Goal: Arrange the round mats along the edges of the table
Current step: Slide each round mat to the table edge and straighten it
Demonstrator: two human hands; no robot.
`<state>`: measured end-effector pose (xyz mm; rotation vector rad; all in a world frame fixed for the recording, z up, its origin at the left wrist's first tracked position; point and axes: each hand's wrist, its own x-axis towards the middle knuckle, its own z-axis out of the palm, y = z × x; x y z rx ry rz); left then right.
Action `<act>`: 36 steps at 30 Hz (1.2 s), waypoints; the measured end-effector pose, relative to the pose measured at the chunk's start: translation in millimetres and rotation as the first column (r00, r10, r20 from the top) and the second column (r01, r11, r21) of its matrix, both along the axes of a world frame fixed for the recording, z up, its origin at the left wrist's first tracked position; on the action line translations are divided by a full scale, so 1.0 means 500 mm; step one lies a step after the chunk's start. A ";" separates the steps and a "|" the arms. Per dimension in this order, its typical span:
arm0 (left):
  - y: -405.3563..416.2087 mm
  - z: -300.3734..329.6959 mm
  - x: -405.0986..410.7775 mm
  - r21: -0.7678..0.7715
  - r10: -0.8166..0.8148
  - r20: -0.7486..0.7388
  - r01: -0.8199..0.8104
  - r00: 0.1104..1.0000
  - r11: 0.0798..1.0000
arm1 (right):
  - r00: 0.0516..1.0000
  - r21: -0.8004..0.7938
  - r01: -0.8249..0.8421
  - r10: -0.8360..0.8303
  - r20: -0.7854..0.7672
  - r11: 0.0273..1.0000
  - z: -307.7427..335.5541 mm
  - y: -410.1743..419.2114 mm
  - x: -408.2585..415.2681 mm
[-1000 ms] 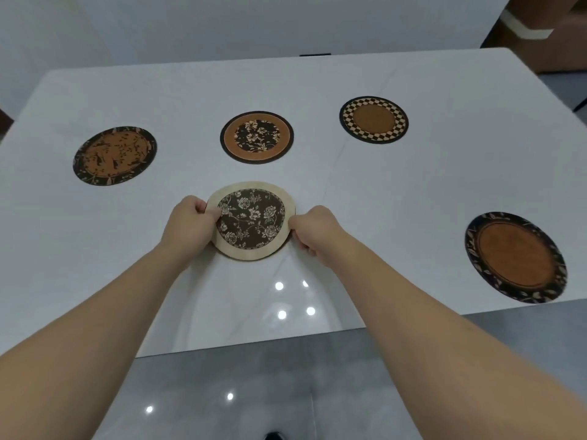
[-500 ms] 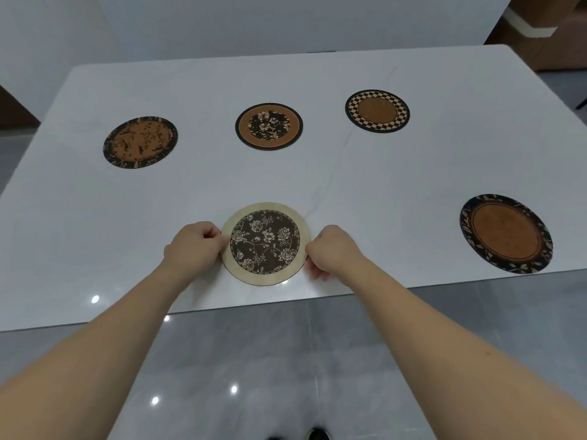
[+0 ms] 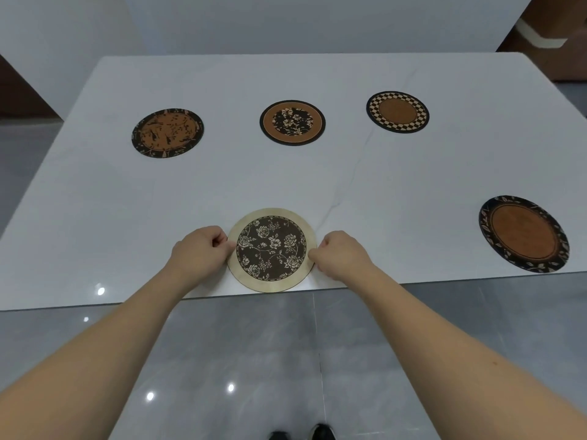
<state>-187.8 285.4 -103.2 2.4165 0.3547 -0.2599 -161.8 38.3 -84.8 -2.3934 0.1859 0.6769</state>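
Observation:
A beige-rimmed round mat [image 3: 271, 249] with a dark floral centre lies flat at the near edge of the white table [image 3: 95, 201], its rim just reaching that edge. My left hand [image 3: 198, 254] pinches its left rim and my right hand [image 3: 341, 255] pinches its right rim. Three mats lie in a row toward the far side: an orange and black patterned mat [image 3: 167, 132], an orange mat with a dark floral centre [image 3: 292, 122], and a checker-rimmed mat [image 3: 397, 112]. A dark leaf-rimmed mat with a brown centre [image 3: 523, 233] lies near the front right corner.
Grey glossy floor tiles [image 3: 254, 360] lie below the table's near edge, and my shoe tips [image 3: 301, 435] show at the bottom. A white wall stands behind the table; brown furniture [image 3: 559, 30] is at the far right.
Both hands have drawn the beige floral mat toward me, from the table's middle to its near edge. The view has pulled back, showing more floor. The other mats have not moved.

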 end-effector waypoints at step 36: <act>-0.015 0.012 -0.004 0.102 0.014 -0.022 -0.012 1.000 0.995 | 1.000 -0.028 -0.019 0.019 -0.005 0.999 0.006 0.009 -0.005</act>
